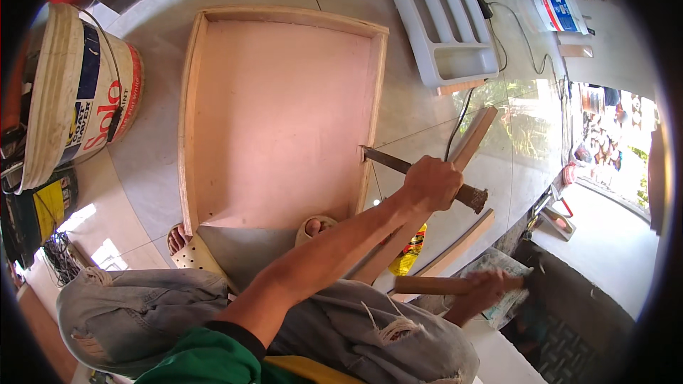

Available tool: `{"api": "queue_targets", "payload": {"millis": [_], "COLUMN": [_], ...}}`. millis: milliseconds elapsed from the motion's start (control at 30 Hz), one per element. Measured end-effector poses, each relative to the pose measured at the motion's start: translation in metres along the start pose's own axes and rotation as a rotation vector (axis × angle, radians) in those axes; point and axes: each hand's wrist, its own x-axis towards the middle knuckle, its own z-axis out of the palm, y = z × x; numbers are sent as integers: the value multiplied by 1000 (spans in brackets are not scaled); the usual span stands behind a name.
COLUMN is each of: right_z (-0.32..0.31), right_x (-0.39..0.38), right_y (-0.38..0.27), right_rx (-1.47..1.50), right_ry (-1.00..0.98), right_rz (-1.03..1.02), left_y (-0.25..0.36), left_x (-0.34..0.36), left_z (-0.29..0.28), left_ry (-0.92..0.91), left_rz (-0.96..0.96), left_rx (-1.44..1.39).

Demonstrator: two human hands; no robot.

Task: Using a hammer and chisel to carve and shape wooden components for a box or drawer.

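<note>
Tiled floor, left hand outstretched around chisel, right hand gripping wood

a green sleeve ends in a black band, with yellow cloth beside it; faded grey jeans show frayed rips; the cream clogs have small round holes.

Glossy grey tiles with thin seams make up the floor, and a shallow wooden box lies on it, open side up. Left of the box stands a large white bucket, with a dark container and tangled wire nearer the person. Right of the box's far end lies a divided pale tray; right of its near end, a yellow packet shows between two wooden strips.
</note>
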Motion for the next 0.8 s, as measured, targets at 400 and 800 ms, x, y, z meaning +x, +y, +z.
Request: {"api": "queue_targets", "payload": {"millis": [400, 800], "right_z": [33, 105], "right_x": [-14, -29], "right_y": [40, 146], "right_rx": [-258, -724], "right_ry": [-288, -572], "right_rz": [87, -473], "left_y": [23, -82], "left_x": [-76, -101], "left_z": [-40, -93], "left_ry": [164, -120], "left_rz": [171, -695], "left_rx": [328, 328]}}
